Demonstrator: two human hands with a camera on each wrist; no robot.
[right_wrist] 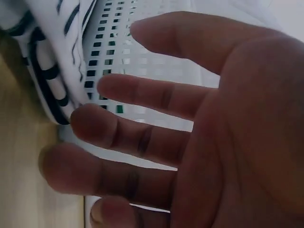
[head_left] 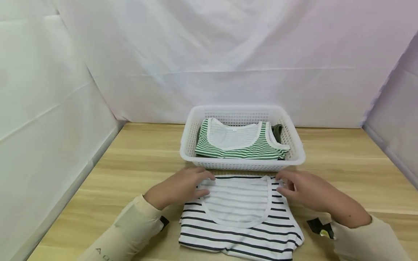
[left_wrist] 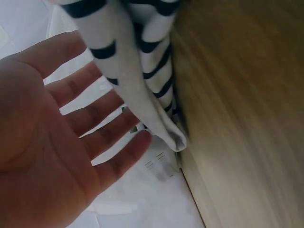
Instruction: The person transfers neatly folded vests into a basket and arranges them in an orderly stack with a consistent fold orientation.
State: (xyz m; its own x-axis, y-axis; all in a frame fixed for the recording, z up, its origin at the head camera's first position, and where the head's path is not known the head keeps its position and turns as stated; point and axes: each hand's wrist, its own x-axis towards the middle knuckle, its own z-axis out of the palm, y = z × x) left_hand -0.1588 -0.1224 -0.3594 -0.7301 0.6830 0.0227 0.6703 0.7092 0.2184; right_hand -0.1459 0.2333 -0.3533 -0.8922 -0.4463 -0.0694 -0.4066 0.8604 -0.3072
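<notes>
A white tank top with black stripes (head_left: 241, 237) lies folded on the wooden table, its neckline toward the basket. My left hand (head_left: 184, 185) is at its upper left shoulder, fingers extended; in the left wrist view the fingers (left_wrist: 111, 121) lie beside the folded cloth edge. At the upper right shoulder is my right hand (head_left: 307, 188), its fingers slightly bent. The right wrist view shows these fingers (right_wrist: 130, 137) spread and holding nothing, with the striped cloth (right_wrist: 71, 57) close by. Whether either hand touches the cloth is hard to tell.
Just beyond the tank top stands a white perforated basket (head_left: 187, 145). Inside lies a folded green-and-white striped tank top (head_left: 228, 154), with a dark green cloth (head_left: 277, 132) partly hidden under it. White sheets (head_left: 209, 54) wall the table at the back and both sides.
</notes>
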